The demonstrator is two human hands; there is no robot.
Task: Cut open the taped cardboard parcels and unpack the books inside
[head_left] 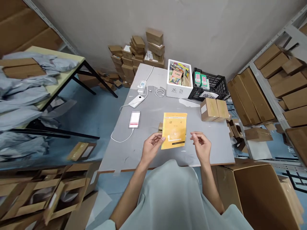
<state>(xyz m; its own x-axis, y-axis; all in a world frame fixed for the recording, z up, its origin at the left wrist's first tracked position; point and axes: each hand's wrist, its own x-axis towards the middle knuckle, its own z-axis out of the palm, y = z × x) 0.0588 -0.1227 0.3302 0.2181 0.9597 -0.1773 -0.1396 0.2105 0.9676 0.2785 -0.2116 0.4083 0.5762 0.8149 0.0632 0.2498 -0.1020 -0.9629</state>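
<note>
A yellow booklet [174, 129] lies over the near middle of the grey table [148, 150]. My left hand [151, 147] pinches its lower left corner between thumb and fingers. My right hand [201, 145] hovers just right of the booklet, fingers loosely curled and apart, holding nothing. A small brown box [160, 126] peeks out from under the booklet's left edge.
On the table sit a phone [134, 119] on a white cable, a white device [136, 101], a white foam box of booklets [179, 78], a black crate [210, 83] and a cardboard box [214, 109]. An open carton [259, 191] stands at my right; shelves of boxes line both sides.
</note>
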